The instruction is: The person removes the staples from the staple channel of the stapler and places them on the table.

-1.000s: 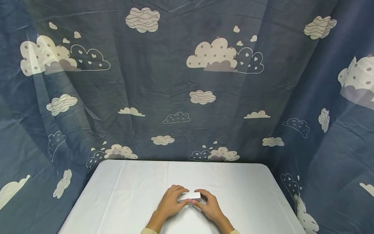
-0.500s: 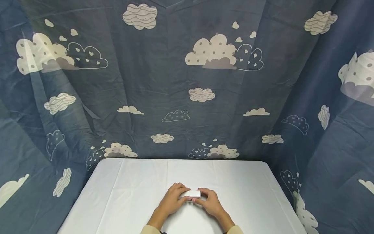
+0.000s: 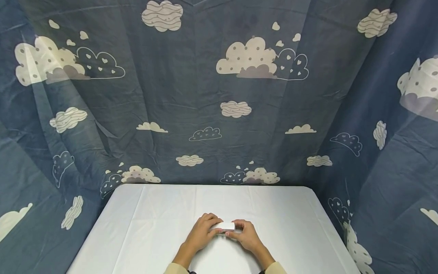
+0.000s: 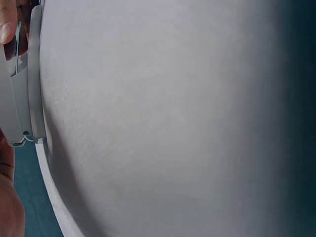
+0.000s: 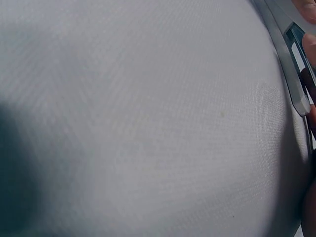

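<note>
A small white-grey stapler (image 3: 226, 226) is held level near the front middle of the table, between both hands. My left hand (image 3: 201, 234) grips its left end, with the thumb along the near side and the fingers on the far side. At the other end my right hand (image 3: 249, 236) holds it between thumb and fingers. In the left wrist view, the stapler (image 4: 34, 74) stands at the left edge, its base and hinged end showing. The right wrist view catches the base end of the stapler (image 5: 285, 57), with fingertips (image 5: 310, 47) beside a gap above the base.
A white cloth covers the table (image 3: 154, 217). Behind it and along both sides hangs a dark blue curtain (image 3: 191, 91) printed with clouds. Beige sleeves (image 3: 175, 268) show at the bottom edge.
The left hand covers slightly more of the stapler, and the right fingers have shifted a little to the right. The head view has tilted slightly downward. Both hands keep hold throughout.
</note>
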Tool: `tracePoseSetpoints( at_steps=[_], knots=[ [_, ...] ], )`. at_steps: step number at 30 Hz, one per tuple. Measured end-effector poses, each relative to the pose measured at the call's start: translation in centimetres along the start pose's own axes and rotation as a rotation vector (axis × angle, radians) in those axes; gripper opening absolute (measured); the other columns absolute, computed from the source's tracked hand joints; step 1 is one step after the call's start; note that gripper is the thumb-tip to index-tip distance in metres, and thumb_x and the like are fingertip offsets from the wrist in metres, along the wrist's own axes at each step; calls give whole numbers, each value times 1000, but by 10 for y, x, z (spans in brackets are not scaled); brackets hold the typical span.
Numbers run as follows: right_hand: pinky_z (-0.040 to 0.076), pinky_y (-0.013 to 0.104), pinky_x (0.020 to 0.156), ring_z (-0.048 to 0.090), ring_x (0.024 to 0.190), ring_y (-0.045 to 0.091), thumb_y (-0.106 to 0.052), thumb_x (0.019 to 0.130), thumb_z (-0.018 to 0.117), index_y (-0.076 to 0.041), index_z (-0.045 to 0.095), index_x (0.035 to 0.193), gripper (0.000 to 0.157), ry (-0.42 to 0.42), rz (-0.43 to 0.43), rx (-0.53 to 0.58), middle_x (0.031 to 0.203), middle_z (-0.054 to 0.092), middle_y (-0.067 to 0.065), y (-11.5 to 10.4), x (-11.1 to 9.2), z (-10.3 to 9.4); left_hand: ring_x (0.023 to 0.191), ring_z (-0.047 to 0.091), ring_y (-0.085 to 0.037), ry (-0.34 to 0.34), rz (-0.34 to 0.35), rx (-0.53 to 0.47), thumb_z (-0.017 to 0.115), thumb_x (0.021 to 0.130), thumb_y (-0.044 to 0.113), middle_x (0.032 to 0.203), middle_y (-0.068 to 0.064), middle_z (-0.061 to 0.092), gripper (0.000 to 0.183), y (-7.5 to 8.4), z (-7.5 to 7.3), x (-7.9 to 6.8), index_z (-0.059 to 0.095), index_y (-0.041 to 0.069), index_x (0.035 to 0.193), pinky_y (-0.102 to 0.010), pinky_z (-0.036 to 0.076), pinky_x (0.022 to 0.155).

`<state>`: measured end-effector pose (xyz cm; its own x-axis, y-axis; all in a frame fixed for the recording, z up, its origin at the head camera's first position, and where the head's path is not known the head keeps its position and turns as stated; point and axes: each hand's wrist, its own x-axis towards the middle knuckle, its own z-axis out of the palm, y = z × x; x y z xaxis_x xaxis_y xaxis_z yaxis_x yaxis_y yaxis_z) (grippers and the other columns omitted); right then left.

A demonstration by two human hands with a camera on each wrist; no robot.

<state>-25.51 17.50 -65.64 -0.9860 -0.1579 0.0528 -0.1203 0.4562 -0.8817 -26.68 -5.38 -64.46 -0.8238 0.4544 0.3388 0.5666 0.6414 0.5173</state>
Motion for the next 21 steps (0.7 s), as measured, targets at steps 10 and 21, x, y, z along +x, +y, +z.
tracePoseSetpoints(
  at_steps=[10, 21],
  knots=[
    [50, 47, 102, 68, 108, 21, -29, 77, 90, -15, 79, 99, 28, 29, -12, -29, 101, 79, -4, 0, 0, 1, 105, 58, -8, 23, 8, -10, 68, 97, 41, 119, 13, 66, 31, 2, -2, -1, 71, 25, 123, -36, 50, 96],
    [49, 50, 104, 70, 109, 21, -30, 78, 90, -17, 80, 99, 27, 39, -35, -53, 101, 80, -6, 0, -1, 1, 108, 58, -9, 51, 14, -58, 71, 96, 34, 118, 12, 65, 30, 3, -5, -4, 69, 22, 123, -36, 53, 99]
  ],
)
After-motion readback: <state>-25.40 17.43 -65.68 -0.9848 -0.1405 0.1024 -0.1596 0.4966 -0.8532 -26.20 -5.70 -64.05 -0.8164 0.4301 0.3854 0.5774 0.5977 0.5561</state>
